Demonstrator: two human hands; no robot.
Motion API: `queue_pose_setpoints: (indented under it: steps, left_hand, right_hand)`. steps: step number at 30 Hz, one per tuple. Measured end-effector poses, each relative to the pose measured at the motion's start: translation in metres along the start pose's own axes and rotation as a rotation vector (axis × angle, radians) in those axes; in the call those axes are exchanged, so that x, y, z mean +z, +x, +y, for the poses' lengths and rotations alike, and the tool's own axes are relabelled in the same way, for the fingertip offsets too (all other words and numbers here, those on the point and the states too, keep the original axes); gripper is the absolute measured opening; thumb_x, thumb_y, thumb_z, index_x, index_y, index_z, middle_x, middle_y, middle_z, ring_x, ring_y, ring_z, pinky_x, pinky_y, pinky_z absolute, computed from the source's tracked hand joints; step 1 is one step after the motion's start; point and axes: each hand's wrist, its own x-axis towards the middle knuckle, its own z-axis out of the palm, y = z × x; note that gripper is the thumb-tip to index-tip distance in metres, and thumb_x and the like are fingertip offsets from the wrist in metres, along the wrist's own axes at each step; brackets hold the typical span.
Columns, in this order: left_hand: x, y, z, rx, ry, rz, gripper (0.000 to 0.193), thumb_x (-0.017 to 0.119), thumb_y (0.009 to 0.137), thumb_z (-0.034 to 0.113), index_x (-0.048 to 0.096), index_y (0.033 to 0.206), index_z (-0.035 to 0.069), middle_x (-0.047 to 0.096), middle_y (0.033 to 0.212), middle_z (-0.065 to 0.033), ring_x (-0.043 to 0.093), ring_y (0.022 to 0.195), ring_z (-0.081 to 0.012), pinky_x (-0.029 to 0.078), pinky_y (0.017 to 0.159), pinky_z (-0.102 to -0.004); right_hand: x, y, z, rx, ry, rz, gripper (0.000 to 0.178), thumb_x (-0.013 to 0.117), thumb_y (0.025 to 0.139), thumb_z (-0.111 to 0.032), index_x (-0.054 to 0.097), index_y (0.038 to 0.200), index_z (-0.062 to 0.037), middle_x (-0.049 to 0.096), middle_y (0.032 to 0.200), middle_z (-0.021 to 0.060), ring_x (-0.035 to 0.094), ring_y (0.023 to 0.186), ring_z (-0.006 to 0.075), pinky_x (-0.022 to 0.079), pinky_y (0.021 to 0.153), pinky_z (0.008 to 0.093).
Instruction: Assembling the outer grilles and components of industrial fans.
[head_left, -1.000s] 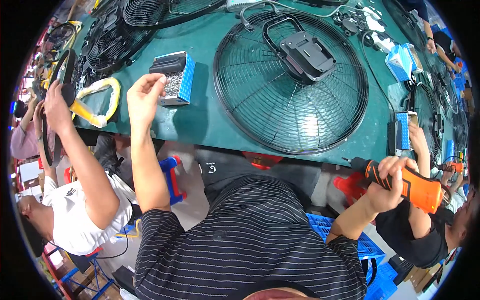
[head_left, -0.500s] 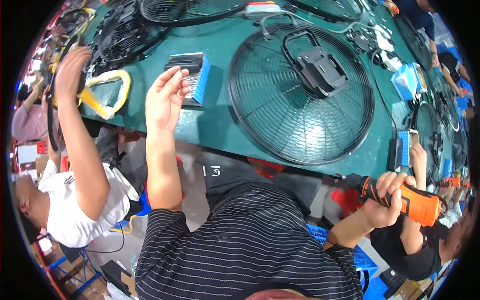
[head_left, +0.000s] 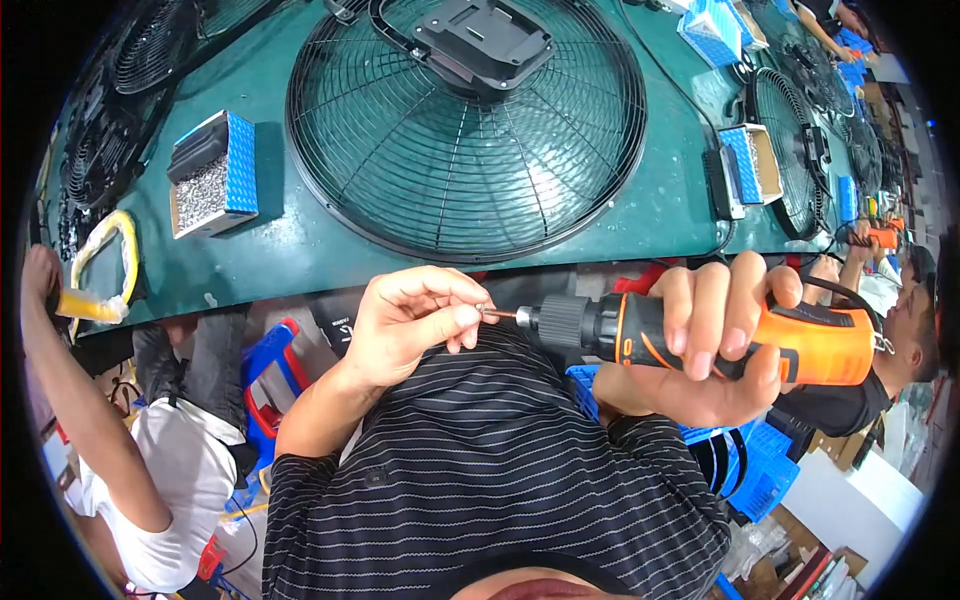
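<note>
Head view: the power screwdriver (head_left: 815, 345), just before the worktop (head_left: 270, 268), is grasped by the right hand (head_left: 715, 330), its bit (head_left: 503, 313) at a probable screw (head_left: 483, 308) pinched by the left hand (head_left: 410, 325). Seemingly bit-loading; the next move needs steady alignment.

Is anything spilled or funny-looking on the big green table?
I see no obvious spill. Slightly odd: a black block lies on the small metal pieces in the blue box left of the fan guard, hiding some.

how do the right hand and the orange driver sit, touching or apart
Touching: the head view shows the right hand wrapped around the orange driver, its fingers curled over the body with no gap.
</note>
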Motion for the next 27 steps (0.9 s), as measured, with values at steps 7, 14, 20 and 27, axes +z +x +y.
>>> queue_pose_setpoints:
  steps: [7, 14, 20, 27]
  left_hand:
    - [0.001, 0.000, -0.002, -0.025, 0.019, 0.006, 0.020, 0.067, 0.099, -0.006, 0.073, 0.119, -0.003, 0.076, 0.105, -0.0167, 0.071, 0.080, -0.0132, 0.058, 0.065, -0.0231]
    - [0.002, -0.002, -0.013, -0.108, -0.051, 0.073, 0.018, 0.068, 0.102, 0.001, 0.074, 0.119, -0.002, 0.078, 0.102, -0.0158, 0.071, 0.076, -0.0131, 0.057, 0.062, -0.0236]
    - [0.008, -0.006, -0.015, -0.156, 0.049, 0.133, 0.017, 0.066, 0.103, 0.001, 0.074, 0.117, -0.003, 0.077, 0.102, -0.0170, 0.071, 0.075, -0.0153, 0.057, 0.062, -0.0254]
    - [0.000, 0.001, -0.019, 0.454, 0.997, 0.053, 0.027, 0.081, 0.084, 0.001, 0.077, 0.111, 0.001, 0.074, 0.107, -0.0148, 0.071, 0.087, -0.0253, 0.057, 0.076, -0.0358]
  right_hand:
    - [0.000, -0.003, 0.004, -0.038, -0.041, -0.018, 0.044, 0.067, 0.097, -0.015, 0.050, 0.133, 0.0016, 0.054, 0.090, 0.0046, 0.058, 0.066, 0.0135, 0.049, 0.065, 0.0330]
    - [-0.001, -0.004, 0.006, -0.045, -0.084, -0.063, 0.044, 0.069, 0.096, -0.016, 0.051, 0.132, 0.0011, 0.055, 0.088, 0.0039, 0.058, 0.063, 0.0118, 0.050, 0.063, 0.0300]
    - [-0.006, -0.006, 0.006, -0.013, -0.116, -0.087, 0.044, 0.069, 0.096, -0.016, 0.051, 0.132, 0.0001, 0.056, 0.089, 0.0036, 0.058, 0.063, 0.0114, 0.050, 0.063, 0.0292]
    - [-0.018, -0.015, 0.010, 0.129, -0.150, -0.082, 0.048, 0.069, 0.094, -0.008, 0.047, 0.136, -0.0078, 0.060, 0.096, 0.0068, 0.062, 0.067, 0.0177, 0.053, 0.063, 0.0348]
